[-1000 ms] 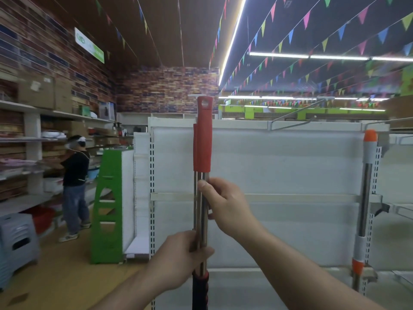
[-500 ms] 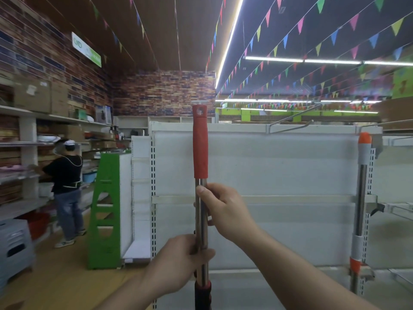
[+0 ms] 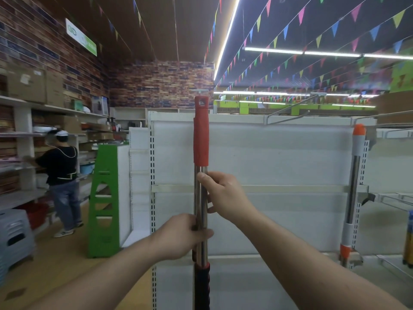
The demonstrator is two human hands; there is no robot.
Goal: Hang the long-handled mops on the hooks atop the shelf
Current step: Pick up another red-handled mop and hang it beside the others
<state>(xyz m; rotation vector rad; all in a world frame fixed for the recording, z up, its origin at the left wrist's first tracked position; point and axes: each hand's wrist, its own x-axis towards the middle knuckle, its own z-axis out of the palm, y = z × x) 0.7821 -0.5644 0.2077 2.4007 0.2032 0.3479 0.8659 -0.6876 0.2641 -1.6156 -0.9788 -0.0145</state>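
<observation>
Head view. Shows a long-handled mop [image 3: 201, 198] held upright at centre, in front of the white shelf [image 3: 279, 157], with its red grip [image 3: 201, 135] reaching above the shelf's top edge. Cuts the mop off at the bottom edge, below a black sleeve, so leaves the mop head unseen. Makes the steel shaft look like two tubes side by side; hard to tell.

Has the left hand [image 3: 181, 236] clenched round the shaft low down, thumb across the front, fingers hidden behind. Has the right hand [image 3: 225, 195] grasping the same shaft just above, thumb laid upward along the steel, fingertips out of sight.

Puts the wire hooks [image 3: 288, 113] atop the shelf to the right of the red grip, well apart from it. Places a second mop [image 3: 355, 175], orange-tipped, upright at the shelf's right post; cannot tell whether hung or leaning.

Off to the left, sets a green stand [image 3: 105, 198] beside the shelf, another person [image 3: 60, 171] at wall shelving, and a grey stool [image 3: 15, 233] partly cropped.
</observation>
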